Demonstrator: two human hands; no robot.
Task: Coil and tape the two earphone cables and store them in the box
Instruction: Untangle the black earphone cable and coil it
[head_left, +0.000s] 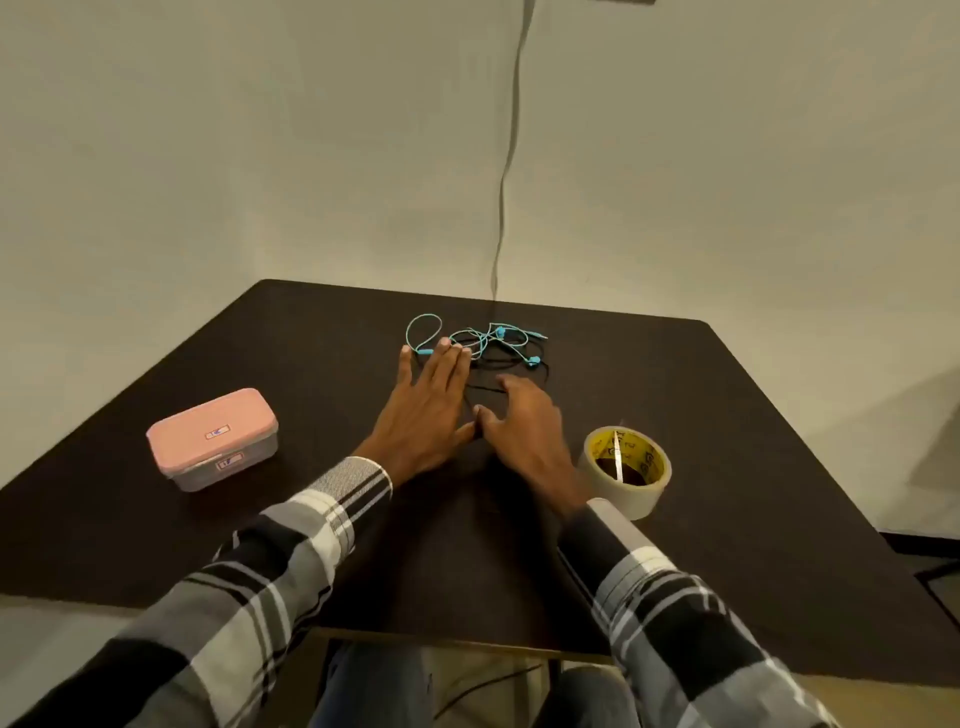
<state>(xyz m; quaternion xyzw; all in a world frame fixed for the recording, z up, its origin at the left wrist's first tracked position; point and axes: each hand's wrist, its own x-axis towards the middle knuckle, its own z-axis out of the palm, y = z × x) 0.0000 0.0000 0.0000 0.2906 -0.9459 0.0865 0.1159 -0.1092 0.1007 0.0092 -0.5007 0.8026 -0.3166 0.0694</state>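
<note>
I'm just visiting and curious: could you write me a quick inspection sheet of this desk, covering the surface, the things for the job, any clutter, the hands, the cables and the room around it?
Surface: dark table, set against a pale wall.
Job's things: blue earphone cable and black earphone cable lie tangled together, uncoiled; pink box, lid on; tape roll, lying flat.
Clutter: nothing seen.
Hands: left hand open, fingers straight, reaching the tangle; right hand open, fingers loosely bent over the black cable.
Cables: wall cable runs down behind the table.
Surroundings: bare wall; floor at the right.
</note>
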